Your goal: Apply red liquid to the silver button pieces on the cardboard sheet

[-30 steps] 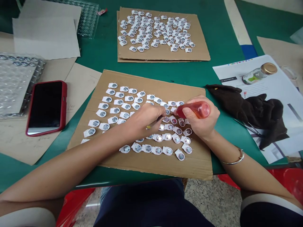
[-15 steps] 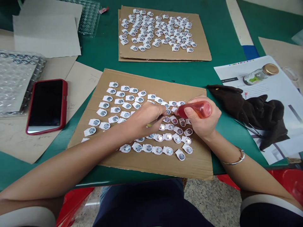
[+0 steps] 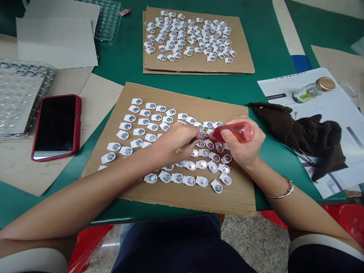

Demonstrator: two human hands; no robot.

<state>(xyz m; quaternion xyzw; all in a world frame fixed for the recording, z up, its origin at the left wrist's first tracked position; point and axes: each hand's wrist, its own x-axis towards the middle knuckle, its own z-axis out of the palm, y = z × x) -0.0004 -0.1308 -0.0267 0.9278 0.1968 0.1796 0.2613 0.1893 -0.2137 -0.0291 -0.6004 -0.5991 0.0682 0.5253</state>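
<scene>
My right hand [image 3: 247, 146] is wrapped round a small bottle of red liquid [image 3: 234, 132], tilted with its narrow tip toward the left. Just left of it, my left hand [image 3: 182, 140] is closed on a thin dark stick-like tool [image 3: 189, 144] with a yellowish end; its full shape is hidden by the fingers. Both hands are over a cardboard sheet [image 3: 227, 203] bearing rows of small white tabs with round silvery discs [image 3: 177, 178]. Some tabs are covered by my hands and left forearm. Whether the bottle's tip touches a tab, I cannot tell.
Another stack of cardboard [image 3: 199, 67] with many such tabs lies at the back. A red-cased phone [image 3: 57, 127] and bubble wrap [image 3: 17, 102] are at left. On the right, papers [image 3: 352, 159] carry a glass jar [image 3: 313, 90], dark cloth [image 3: 315, 136] and a metal tool [image 3: 304, 155].
</scene>
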